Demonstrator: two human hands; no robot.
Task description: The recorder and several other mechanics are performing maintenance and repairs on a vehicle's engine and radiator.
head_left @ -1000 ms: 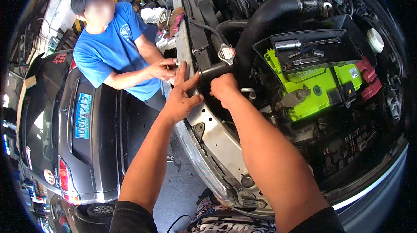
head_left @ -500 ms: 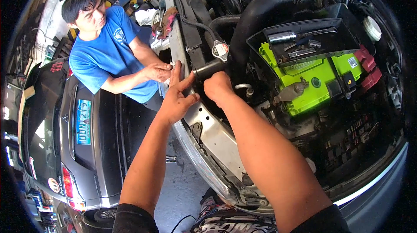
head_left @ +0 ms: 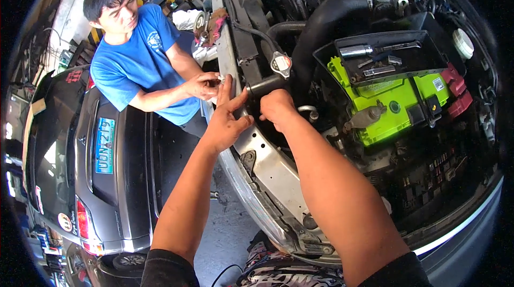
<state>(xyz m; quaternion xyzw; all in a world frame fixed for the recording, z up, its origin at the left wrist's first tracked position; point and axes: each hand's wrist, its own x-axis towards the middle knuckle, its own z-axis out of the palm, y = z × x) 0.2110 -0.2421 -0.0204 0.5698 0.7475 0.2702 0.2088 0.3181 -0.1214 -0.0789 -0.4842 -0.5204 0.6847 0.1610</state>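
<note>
My left hand [head_left: 229, 121] lies over the metal front crossmember [head_left: 276, 168] of an open engine bay, its first fingers stretched out and spread. Close to its fingertips, a person in a blue shirt [head_left: 140, 51] has both hands [head_left: 202, 85] together around something small and pale. My right hand [head_left: 277, 109] is curled closed behind the crossmember, just below a black radiator end [head_left: 267, 84]. What its fingers grip, if anything, is hidden. A radiator cap [head_left: 281, 64] with a pale round label sits just beyond it.
To the right, a bright green battery [head_left: 393, 106] carries a black tray [head_left: 423, 62] with a ratchet [head_left: 383, 47] and sockets [head_left: 380, 70]. A thick black intake hose [head_left: 326, 24] arches behind. A dark car [head_left: 120, 201] stands at left; a wrench [head_left: 214, 195] lies on the floor.
The whole view has shifted slightly, so the scene sits a little farther right. Both my hands keep nearly the same poses and places on the car.
</note>
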